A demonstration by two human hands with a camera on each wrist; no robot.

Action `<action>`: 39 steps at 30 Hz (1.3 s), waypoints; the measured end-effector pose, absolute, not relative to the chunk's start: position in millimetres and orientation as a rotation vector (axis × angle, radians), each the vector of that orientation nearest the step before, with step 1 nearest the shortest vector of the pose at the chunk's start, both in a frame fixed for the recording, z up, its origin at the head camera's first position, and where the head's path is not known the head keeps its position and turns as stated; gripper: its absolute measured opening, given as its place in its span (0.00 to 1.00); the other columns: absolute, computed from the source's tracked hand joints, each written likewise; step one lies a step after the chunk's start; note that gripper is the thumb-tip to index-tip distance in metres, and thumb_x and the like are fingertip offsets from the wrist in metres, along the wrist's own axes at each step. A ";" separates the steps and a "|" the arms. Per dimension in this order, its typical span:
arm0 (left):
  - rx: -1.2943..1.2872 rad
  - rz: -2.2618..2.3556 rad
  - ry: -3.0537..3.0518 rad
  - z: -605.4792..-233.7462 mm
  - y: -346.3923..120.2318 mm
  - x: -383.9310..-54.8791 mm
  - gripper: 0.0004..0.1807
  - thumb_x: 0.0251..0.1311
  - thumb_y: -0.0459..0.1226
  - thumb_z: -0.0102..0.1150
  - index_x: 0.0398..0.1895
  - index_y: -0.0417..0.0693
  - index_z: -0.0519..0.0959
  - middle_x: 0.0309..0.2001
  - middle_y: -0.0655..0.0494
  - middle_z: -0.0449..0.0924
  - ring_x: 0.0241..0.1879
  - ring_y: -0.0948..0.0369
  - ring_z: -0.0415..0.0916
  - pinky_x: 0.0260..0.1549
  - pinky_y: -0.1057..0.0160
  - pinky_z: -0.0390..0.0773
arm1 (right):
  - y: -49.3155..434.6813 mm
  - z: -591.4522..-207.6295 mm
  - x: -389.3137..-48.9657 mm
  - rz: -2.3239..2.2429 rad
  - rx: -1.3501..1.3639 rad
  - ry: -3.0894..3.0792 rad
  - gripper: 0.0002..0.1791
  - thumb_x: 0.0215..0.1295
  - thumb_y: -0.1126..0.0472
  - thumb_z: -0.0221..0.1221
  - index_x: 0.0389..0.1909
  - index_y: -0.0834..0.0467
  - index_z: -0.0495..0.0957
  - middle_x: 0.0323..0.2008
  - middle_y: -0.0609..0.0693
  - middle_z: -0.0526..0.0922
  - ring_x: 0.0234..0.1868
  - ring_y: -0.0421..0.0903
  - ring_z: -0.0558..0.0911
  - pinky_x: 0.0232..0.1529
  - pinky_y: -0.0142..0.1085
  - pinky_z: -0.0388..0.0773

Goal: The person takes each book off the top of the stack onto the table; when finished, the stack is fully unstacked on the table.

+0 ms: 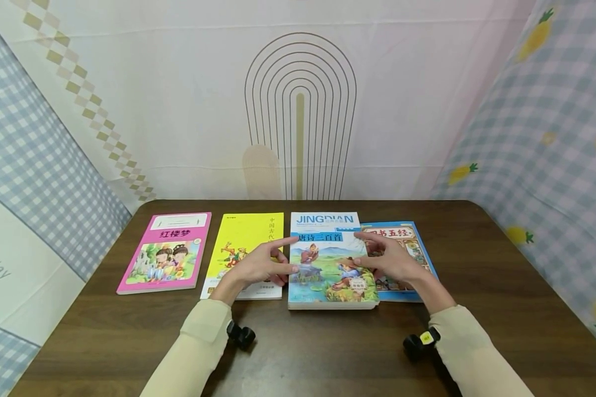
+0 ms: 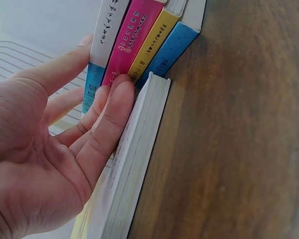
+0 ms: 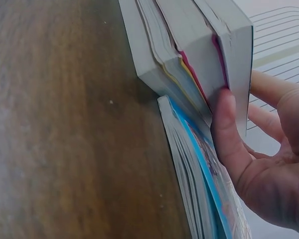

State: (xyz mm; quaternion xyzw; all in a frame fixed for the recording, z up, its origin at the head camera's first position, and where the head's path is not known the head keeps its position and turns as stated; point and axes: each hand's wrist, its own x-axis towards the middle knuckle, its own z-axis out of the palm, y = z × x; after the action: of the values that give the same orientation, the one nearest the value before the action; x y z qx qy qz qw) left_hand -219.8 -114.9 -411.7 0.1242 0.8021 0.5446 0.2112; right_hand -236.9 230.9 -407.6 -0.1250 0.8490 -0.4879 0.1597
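A stack of several books stands in the middle of the table, topped by a blue-and-white picture-cover book [image 1: 323, 256]. Its white-and-blue, pink [image 2: 134, 32], yellow and blue spines face my left hand [image 1: 263, 264]. That hand's fingertips touch the stack's left side, fairly straight, with the other fingers bent below. Across from it, my right hand [image 1: 394, 259] has its thumb and forefinger at the right edge of the top book. In the right wrist view, a fingertip rests against the page edges [image 3: 199, 55] of the stack.
Left of the stack lie a yellow book [image 1: 223, 242] and, further left, a pink book [image 1: 171, 264]. A blue-bordered book [image 1: 412, 234] lies close on the right, partly behind my right hand. The brown wooden table [image 1: 323, 353] meets a patterned cloth backdrop.
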 end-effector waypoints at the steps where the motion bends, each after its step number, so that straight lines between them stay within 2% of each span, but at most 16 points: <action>1: 0.349 1.515 2.230 -411.9 -114.7 -219.9 0.44 0.65 0.39 0.73 0.82 0.60 0.64 0.41 0.44 0.77 0.30 0.54 0.83 0.36 0.57 0.90 | 231.5 -407.1 -236.9 -1.385 -0.357 2.428 0.41 0.71 0.51 0.69 0.81 0.48 0.64 0.47 0.60 0.71 0.30 0.51 0.76 0.30 0.43 0.85; 10: 0.351 1.519 2.227 -412.9 -113.1 -219.7 0.46 0.66 0.40 0.73 0.84 0.60 0.61 0.40 0.44 0.78 0.29 0.55 0.83 0.36 0.57 0.90 | 240.3 -407.6 -235.5 -1.389 -0.368 2.386 0.41 0.72 0.54 0.69 0.82 0.48 0.63 0.41 0.57 0.70 0.33 0.51 0.76 0.30 0.44 0.87; 16: 0.317 1.516 2.229 -413.8 -113.0 -220.4 0.47 0.65 0.40 0.74 0.84 0.62 0.60 0.41 0.44 0.78 0.30 0.55 0.83 0.36 0.60 0.90 | 247.2 -406.5 -235.3 -1.366 -0.362 2.372 0.41 0.71 0.53 0.69 0.82 0.47 0.63 0.43 0.59 0.73 0.37 0.52 0.76 0.32 0.42 0.87; 21: 0.326 1.503 2.225 -413.1 -112.8 -220.6 0.45 0.65 0.39 0.74 0.83 0.58 0.63 0.41 0.45 0.78 0.29 0.56 0.83 0.35 0.61 0.89 | 254.6 -405.9 -237.1 -1.353 -0.386 2.380 0.38 0.72 0.54 0.68 0.80 0.49 0.66 0.46 0.60 0.72 0.42 0.53 0.74 0.33 0.41 0.86; 28: 0.339 1.495 2.228 -411.9 -112.1 -220.3 0.43 0.63 0.37 0.75 0.81 0.55 0.67 0.39 0.46 0.76 0.28 0.56 0.81 0.34 0.62 0.89 | 259.9 -408.1 -240.2 -1.379 -0.345 2.347 0.37 0.71 0.54 0.69 0.78 0.49 0.68 0.45 0.57 0.68 0.38 0.51 0.73 0.28 0.38 0.81; 31: 0.335 1.495 2.233 -412.1 -111.9 -220.6 0.43 0.63 0.37 0.75 0.81 0.56 0.67 0.38 0.46 0.76 0.27 0.56 0.81 0.34 0.62 0.89 | 261.0 -408.9 -241.6 -1.442 -0.291 2.268 0.38 0.70 0.54 0.70 0.79 0.48 0.67 0.51 0.59 0.68 0.40 0.51 0.75 0.30 0.37 0.82; 34: 0.335 1.498 2.239 -411.8 -111.9 -220.4 0.44 0.63 0.36 0.75 0.81 0.55 0.67 0.38 0.46 0.76 0.27 0.56 0.81 0.33 0.61 0.89 | 263.2 -409.4 -243.3 -1.508 -0.272 2.173 0.39 0.70 0.56 0.69 0.80 0.50 0.66 0.64 0.64 0.66 0.43 0.52 0.77 0.32 0.37 0.83; 37: 0.330 1.502 2.242 -411.2 -112.2 -220.0 0.44 0.62 0.36 0.75 0.81 0.55 0.67 0.38 0.46 0.76 0.27 0.56 0.81 0.33 0.61 0.89 | 265.8 -410.3 -244.9 -1.547 -0.281 2.105 0.38 0.71 0.58 0.69 0.79 0.52 0.65 0.77 0.68 0.59 0.48 0.52 0.80 0.35 0.39 0.86; 39: 0.323 1.504 2.242 -411.2 -112.4 -219.6 0.44 0.62 0.36 0.76 0.81 0.56 0.67 0.38 0.46 0.77 0.27 0.56 0.81 0.33 0.61 0.89 | 267.0 -411.2 -245.9 -1.558 -0.294 2.075 0.38 0.71 0.58 0.68 0.79 0.53 0.65 0.81 0.68 0.54 0.52 0.51 0.81 0.37 0.39 0.86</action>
State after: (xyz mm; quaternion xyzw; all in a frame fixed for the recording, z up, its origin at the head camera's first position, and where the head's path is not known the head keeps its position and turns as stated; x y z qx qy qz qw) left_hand -219.6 -112.4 -411.2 0.1162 0.8063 0.5408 0.2098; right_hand -245.9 267.0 -411.2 -0.1087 0.7668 -0.5758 0.2619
